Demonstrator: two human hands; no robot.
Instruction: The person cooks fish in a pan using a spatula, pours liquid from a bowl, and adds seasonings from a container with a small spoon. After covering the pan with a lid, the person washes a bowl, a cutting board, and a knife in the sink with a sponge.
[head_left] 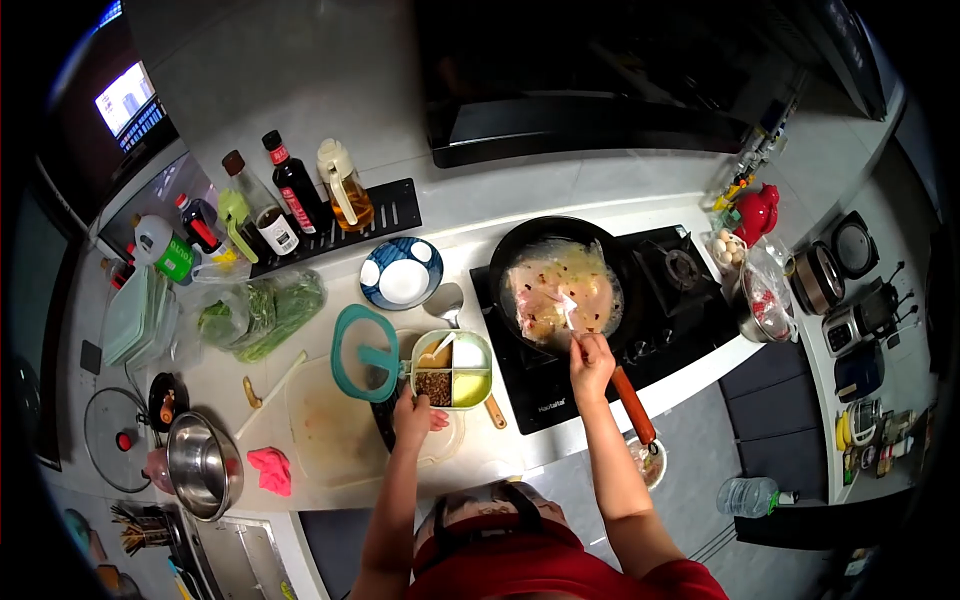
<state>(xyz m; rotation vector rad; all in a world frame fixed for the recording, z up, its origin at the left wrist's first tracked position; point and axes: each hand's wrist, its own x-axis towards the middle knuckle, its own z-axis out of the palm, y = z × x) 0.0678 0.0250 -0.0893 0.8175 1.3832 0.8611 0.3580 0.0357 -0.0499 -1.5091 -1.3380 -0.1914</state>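
Note:
My left hand (412, 418) is closed on the near left edge of a seasoning box (490, 372). Four compartments in the box hold a brown powder with a small white spoon (443, 345), a white powder, dark grains and something yellow-green. Its teal-rimmed lid (341, 385) stands to the left of the box. Over the wok (508, 245), my right hand (592, 362) pinches a small white spoon (569, 308). Pale, bubbling food with dark bits (560, 285) lies in the wok. The wok's wooden handle (634, 402) points toward me, just right of my right wrist.
A black gas hob (550, 400) carries the wok; a second burner (681, 268) is to its right. A spatula (446, 300) lies partly beneath the box, near a blue-patterned plate (408, 285). Bottles (292, 190), bagged greens (265, 315) and a steel bowl (204, 465) are leftward.

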